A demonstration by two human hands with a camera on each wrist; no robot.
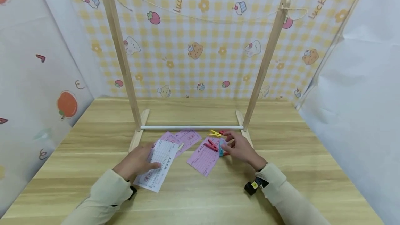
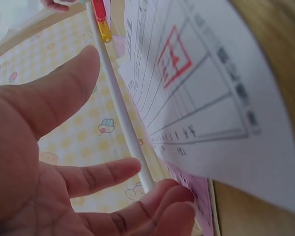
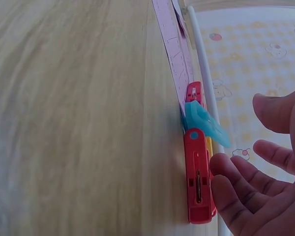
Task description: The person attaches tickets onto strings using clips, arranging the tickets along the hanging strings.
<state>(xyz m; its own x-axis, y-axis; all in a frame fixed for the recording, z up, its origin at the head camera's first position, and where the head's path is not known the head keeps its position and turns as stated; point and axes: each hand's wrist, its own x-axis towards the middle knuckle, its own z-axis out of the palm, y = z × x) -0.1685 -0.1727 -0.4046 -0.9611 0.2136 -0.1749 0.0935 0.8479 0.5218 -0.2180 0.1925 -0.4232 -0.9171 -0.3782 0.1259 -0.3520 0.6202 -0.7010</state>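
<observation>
My left hand point(image 1: 137, 160) is over the left part of a white printed form point(image 1: 164, 160), its thumb and fingers spread. In the left wrist view, the form's sheet point(image 2: 206, 103) stands apart from the thumb. Behind it, pink printed slips point(image 1: 189, 139) overlap one another. My right hand point(image 1: 240, 147) hovers by a group of plastic clothespins, with loosely bent fingers and nothing between them. A blue clothespin point(image 3: 204, 122) and a red clothespin point(image 3: 199, 182) lie closest to its fingertips. Another red clothespin point(image 1: 211, 145) lies on a separate pink slip point(image 1: 201, 162), near a yellow clothespin point(image 1: 214, 133).
Behind the papers stands a wooden frame with a left post point(image 1: 120, 55), a right post point(image 1: 267, 58) and a white bottom rod point(image 1: 192, 127). A slack string point(image 1: 193, 18) runs between the post tops. All stands on a wood-grain table point(image 1: 200, 200), before a checked cloth backdrop.
</observation>
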